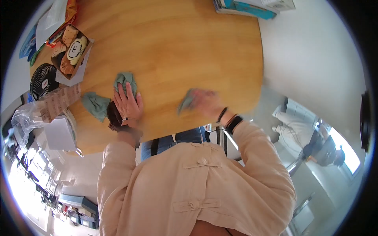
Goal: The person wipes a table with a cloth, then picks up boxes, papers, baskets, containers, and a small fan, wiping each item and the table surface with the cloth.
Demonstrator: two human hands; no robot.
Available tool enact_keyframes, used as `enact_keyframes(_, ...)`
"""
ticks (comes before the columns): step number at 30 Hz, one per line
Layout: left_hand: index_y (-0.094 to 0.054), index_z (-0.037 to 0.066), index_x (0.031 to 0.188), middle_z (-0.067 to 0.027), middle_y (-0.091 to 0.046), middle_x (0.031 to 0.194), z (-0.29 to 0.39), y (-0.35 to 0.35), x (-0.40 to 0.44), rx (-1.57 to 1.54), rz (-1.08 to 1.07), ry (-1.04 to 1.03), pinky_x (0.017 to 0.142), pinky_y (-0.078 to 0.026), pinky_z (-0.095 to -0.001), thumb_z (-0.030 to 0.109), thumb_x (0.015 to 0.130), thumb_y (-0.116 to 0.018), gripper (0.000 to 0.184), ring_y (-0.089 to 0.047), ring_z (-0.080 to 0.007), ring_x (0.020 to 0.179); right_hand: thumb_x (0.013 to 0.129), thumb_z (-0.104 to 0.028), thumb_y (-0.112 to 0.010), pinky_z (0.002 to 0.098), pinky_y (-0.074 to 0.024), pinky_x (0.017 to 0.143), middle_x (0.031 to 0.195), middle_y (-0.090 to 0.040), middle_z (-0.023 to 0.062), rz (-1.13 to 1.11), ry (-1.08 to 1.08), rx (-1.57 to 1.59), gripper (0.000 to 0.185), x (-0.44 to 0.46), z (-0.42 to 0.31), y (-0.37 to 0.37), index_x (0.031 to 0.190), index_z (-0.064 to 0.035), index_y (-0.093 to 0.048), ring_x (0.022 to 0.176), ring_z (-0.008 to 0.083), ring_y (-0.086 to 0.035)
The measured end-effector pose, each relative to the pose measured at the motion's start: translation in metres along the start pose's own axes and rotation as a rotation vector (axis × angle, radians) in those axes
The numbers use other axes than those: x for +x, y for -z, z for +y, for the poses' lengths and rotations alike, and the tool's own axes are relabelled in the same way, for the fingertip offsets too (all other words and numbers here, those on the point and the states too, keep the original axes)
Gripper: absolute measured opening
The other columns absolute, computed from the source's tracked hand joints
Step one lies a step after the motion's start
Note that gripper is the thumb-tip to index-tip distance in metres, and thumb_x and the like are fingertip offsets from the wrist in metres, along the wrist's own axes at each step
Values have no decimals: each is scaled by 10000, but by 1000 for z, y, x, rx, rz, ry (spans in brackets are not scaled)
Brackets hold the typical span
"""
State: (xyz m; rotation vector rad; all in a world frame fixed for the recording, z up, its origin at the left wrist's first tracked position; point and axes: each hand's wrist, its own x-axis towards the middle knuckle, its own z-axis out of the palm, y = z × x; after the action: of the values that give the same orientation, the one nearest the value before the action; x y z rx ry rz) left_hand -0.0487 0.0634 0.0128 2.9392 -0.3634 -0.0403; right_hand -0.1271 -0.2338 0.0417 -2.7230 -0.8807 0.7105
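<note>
My left hand (128, 104) lies flat on a crumpled green cloth (125, 78) on the wooden table (169, 47), its fingers stretched and a little apart. Just left of it rest another green cloth (95, 104) and a dark brown cloth (114, 117), partly under my wrist. My right hand (208, 103), smeared by motion, is at a third green cloth (186, 101) near the table's front edge. The fingers of that hand are too blurred to make out.
At the left stand an open box of plush-like items (71, 50), a black fan (43, 82), a patterned long box (59, 102) and a white box (60, 133). Turquoise-edged boxes (246, 8) sit at the far edge. Another person (323, 145) is at the right, beyond the table.
</note>
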Motion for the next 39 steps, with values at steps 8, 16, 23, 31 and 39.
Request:
enact_keyframes(8,-285,114,1313,-209,-287,1316,-5,-11,-2,-2,92,-89,963,-219,-531,327,834,-452,550,-260,-437,1189,783,-160,-445,429,-318,933,1181,-464,155,309,-962,89,395,15,-62,-38,1149,-14,-472,1149,316,-384)
enact_keyframes(16,-271,126,1320,-211,-304,1316,-8,-17,-2,-2,142,-92,951,-231,-538,356,839,-430,556,-250,-435,1201,809,-237,-455,386,-307,930,1247,-424,74,575,-604,545,401,-2,-73,-114,1193,-125,-441,1168,216,-374)
enact_keyframes(23,-291,131,1317,-190,-281,1340,-5,-17,-3,52,190,-59,956,-220,-556,363,837,-441,554,-210,-413,1238,782,-113,-438,460,-283,968,1232,-407,178,876,-1568,0,434,-54,-2,-86,1212,-62,-411,1190,338,-332)
enact_keyframes(31,-319,108,1307,-160,-310,1332,1,-9,-2,31,121,-26,967,-194,-555,355,849,-440,534,-218,-390,1242,799,-228,-482,422,-249,985,1352,-316,70,567,-490,114,381,36,4,-8,1178,-180,-480,1242,230,-292)
enact_keyframes(39,-327,125,1305,-172,-295,1343,24,7,-5,153,50,164,1004,-170,-506,315,873,-424,482,-185,-384,1261,826,-260,-424,494,-265,957,1370,-268,107,600,-799,50,422,51,221,56,1233,-152,-399,1262,256,-256)
